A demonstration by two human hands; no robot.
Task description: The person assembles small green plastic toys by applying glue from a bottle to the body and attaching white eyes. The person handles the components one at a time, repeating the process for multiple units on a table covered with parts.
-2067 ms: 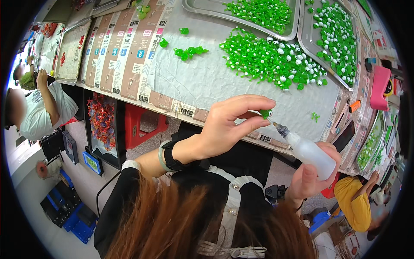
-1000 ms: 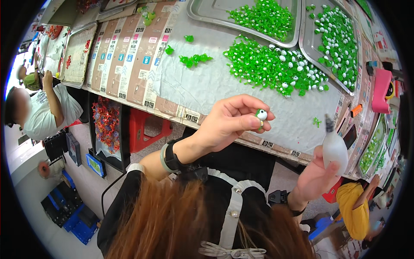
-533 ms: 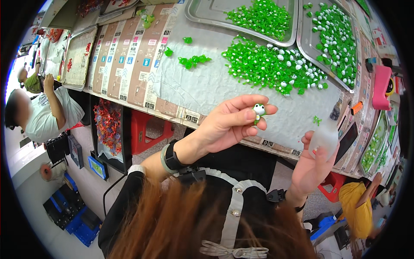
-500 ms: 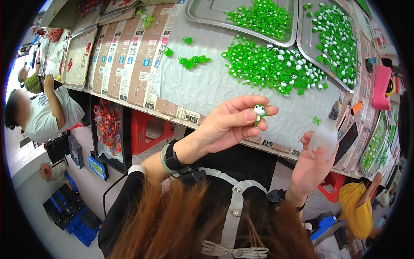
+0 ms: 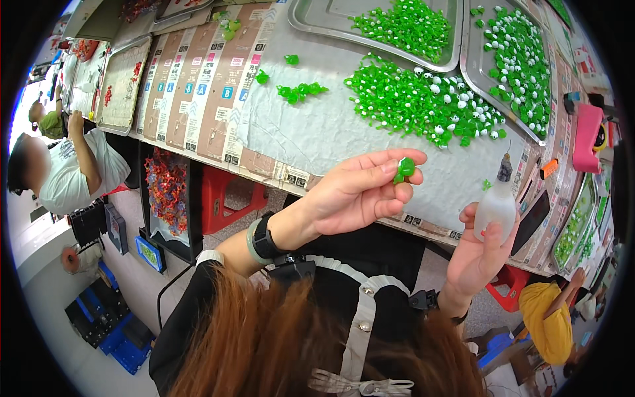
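Note:
Between the thumb and fingers of my left hand (image 5: 357,192) is a small green frog figurine (image 5: 404,170), its green side toward me. My right hand (image 5: 477,261) grips a translucent white squeeze bottle (image 5: 496,210) upright, its dark nozzle (image 5: 505,167) pointing up and away. Beyond both hands, a heap of small green and white frog parts (image 5: 403,99) covers the sheeted tabletop (image 5: 317,142). A few green pieces (image 5: 301,92) lie apart to the left of that heap. One tiny green piece (image 5: 487,184) rests close to the bottle.
Metal trays with green parts (image 5: 370,43) and white-eyed frog pieces (image 5: 521,73) stand at the back. At right are a pink tape dispenser (image 5: 587,139), an orange marker (image 5: 549,169) and a dark phone (image 5: 531,215). Other people (image 5: 83,169) sit to the left and right.
The frog figurine has turned in my left fingers, from its white-eyed face showing to its green side. My right hand keeps hold of the bottle, nearly unmoved.

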